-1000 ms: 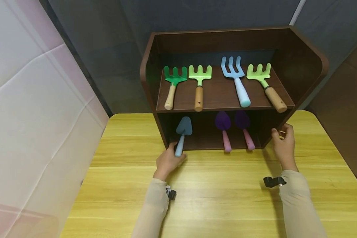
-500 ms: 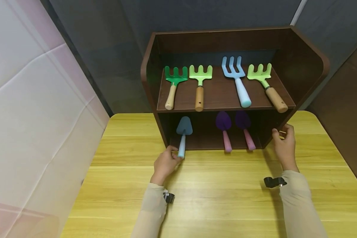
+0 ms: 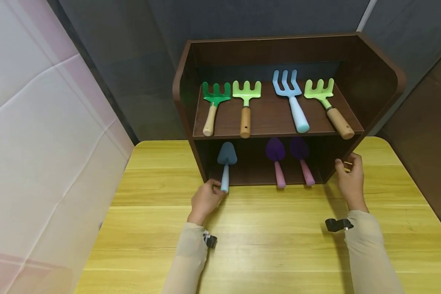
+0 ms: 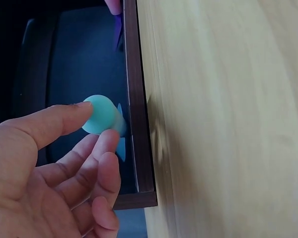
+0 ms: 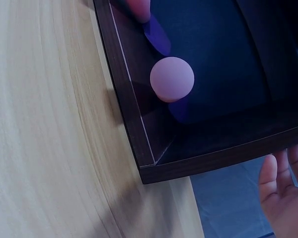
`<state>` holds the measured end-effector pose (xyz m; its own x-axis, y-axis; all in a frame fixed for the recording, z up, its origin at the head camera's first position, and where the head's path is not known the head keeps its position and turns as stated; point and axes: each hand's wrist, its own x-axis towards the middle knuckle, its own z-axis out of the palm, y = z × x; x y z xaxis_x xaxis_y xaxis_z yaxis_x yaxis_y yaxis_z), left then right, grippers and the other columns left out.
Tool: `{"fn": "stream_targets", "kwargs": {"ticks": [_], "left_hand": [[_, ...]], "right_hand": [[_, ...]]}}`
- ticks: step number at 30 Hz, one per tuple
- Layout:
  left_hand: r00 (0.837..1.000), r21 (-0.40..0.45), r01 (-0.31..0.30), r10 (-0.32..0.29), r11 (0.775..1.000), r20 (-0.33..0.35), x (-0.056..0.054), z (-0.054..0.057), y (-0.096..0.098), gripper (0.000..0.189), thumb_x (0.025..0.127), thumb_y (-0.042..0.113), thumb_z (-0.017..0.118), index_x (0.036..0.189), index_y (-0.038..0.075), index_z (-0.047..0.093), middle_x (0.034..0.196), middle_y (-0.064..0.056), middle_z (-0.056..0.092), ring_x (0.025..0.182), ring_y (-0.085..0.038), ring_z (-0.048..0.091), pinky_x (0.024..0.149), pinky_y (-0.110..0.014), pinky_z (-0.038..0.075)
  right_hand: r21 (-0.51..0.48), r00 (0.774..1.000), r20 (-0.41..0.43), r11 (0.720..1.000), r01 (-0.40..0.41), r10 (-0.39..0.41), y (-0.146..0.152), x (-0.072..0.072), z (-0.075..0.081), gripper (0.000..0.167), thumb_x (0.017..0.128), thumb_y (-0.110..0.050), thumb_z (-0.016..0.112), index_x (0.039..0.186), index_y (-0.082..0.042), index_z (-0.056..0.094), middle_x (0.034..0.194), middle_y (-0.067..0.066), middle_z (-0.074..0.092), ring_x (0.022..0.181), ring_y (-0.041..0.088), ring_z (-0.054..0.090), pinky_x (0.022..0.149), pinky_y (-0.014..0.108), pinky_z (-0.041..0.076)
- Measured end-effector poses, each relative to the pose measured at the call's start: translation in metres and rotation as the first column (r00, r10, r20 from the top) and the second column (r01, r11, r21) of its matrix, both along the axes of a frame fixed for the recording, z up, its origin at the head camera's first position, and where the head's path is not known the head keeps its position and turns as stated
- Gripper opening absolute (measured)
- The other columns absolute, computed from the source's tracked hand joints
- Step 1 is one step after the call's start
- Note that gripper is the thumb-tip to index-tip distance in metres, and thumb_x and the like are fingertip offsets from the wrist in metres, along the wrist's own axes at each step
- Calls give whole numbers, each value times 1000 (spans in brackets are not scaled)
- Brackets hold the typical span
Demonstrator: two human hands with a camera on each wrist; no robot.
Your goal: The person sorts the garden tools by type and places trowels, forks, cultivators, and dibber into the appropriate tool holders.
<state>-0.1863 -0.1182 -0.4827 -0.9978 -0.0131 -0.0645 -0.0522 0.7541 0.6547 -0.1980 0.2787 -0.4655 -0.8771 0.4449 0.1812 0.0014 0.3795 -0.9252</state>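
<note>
My left hand is at the front left of the lower shelf. Thumb and fingertips pinch the butt of a light blue trowel's handle; the trowel's blue-grey blade points to the back of the shelf. To the right lie two purple trowels with pink handles, one in the middle and one farther right. My right hand is beside the right side panel of the dark brown shelf unit, fingers loosely bent, fingertips right at its outer face and nothing between them.
On the upper shelf lie several hand forks: a dark green one, a light green one, a light blue one and another light green one. The unit stands on a yellow wood-grain table, with a pale panel at left.
My left hand shifts slightly left, then forward a little; its grip moves toward the handle's end. The blue trowel has turned straighter and slid slightly deeper. My right hand stays put.
</note>
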Motion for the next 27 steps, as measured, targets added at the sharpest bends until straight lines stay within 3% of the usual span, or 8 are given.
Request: {"fn": "stream_targets", "kwargs": {"ticks": [27], "left_hand": [[1000, -20, -27, 27, 999, -11, -19, -2, 9, 29, 85, 30, 71, 109, 14, 68, 79, 2, 70, 66, -14, 60, 56, -28, 41]], "right_hand": [[-3, 998, 61, 1000, 23, -23, 0, -2, 2, 31, 98, -20, 49, 128, -13, 46, 100, -21, 42, 89, -3, 46, 71, 8, 40]]}}
